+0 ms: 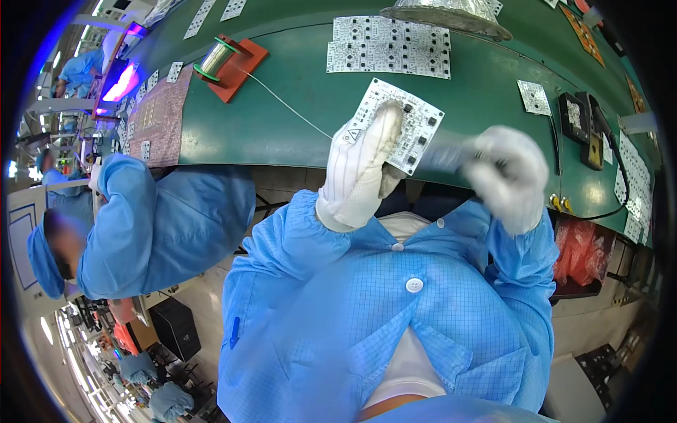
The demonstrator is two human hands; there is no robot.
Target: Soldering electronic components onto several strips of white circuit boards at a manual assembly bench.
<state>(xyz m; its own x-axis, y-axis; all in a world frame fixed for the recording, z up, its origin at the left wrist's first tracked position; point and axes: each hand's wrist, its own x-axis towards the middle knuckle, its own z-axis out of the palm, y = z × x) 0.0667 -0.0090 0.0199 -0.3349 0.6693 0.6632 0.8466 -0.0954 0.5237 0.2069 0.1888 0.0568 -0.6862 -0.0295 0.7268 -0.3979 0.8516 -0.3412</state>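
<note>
Sporting black square chips [432, 121], this flat white circuit board [415, 134] is pinched in the left hand's [355, 171] fingers, but the right hand's [513, 175] are too blurry to tell.

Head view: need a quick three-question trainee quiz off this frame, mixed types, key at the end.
1. Which hand grips a white board?
2. True or false: the wire spool sits on a blue stand.
3. The right hand looks: A) sharp; B) blurred; C) out of frame.

Key:
1. The left hand.
2. False: the wire spool sits on a red stand.
3. B.
</note>
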